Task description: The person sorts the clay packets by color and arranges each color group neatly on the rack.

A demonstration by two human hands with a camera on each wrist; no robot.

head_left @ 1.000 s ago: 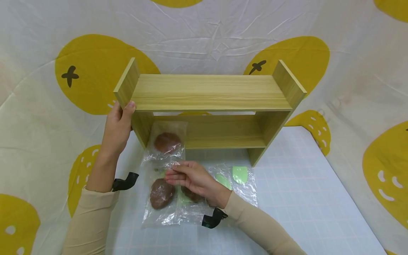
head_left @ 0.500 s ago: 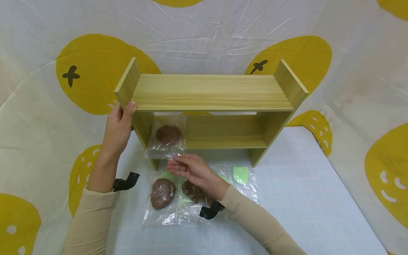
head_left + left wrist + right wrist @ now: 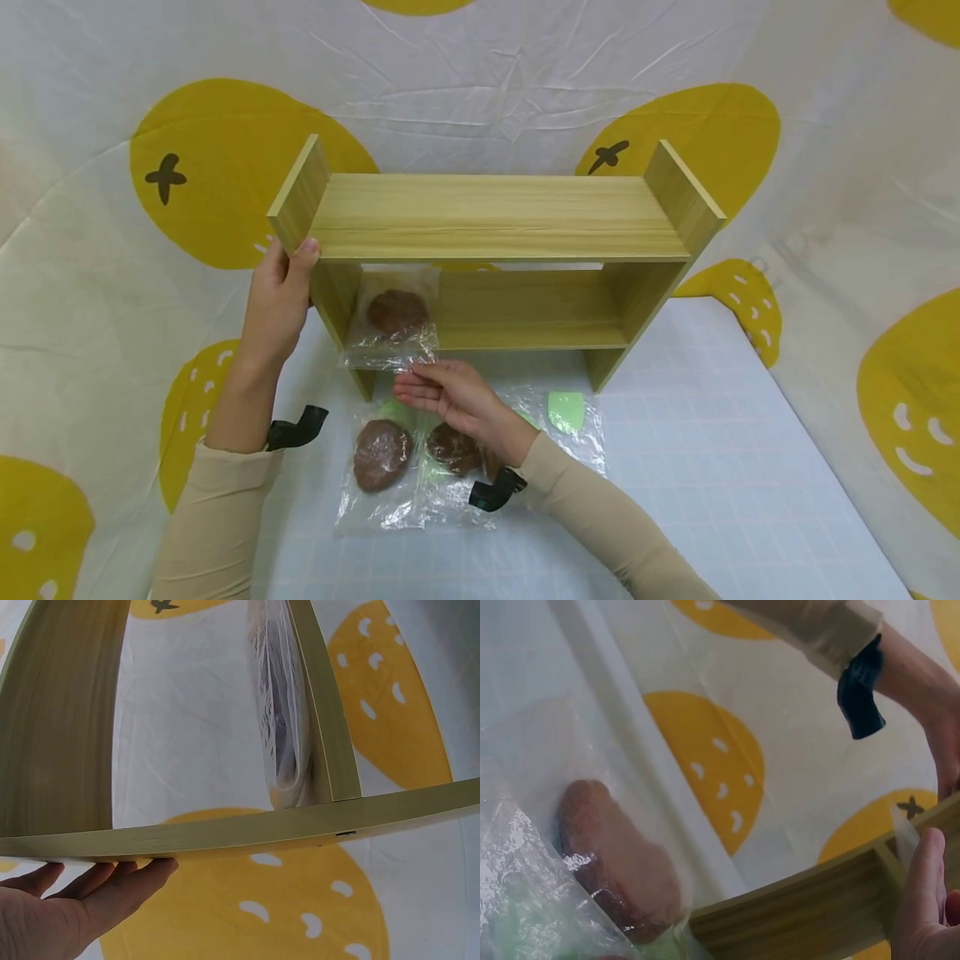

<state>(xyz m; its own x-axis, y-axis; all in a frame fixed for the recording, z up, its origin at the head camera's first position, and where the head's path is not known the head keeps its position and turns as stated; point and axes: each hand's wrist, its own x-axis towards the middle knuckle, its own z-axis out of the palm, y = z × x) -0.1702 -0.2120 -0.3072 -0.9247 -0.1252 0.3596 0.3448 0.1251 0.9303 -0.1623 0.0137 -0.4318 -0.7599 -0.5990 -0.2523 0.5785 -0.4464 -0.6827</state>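
Left hand (image 3: 276, 300): grips my shelf (image 3: 495, 218)
Right hand (image 3: 461, 400): I pinch the bag (image 3: 393, 337)
Bag: shelving step, I judge; next calls for easing inward

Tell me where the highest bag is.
In the head view, the highest bag is at the lower shelf's left end, just above the right hand.

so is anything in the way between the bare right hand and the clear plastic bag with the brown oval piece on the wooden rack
Nothing visible is. In the head view, the right hand touches the near edge of the clear plastic bag; the other clear bags lie lower, on the pale table.
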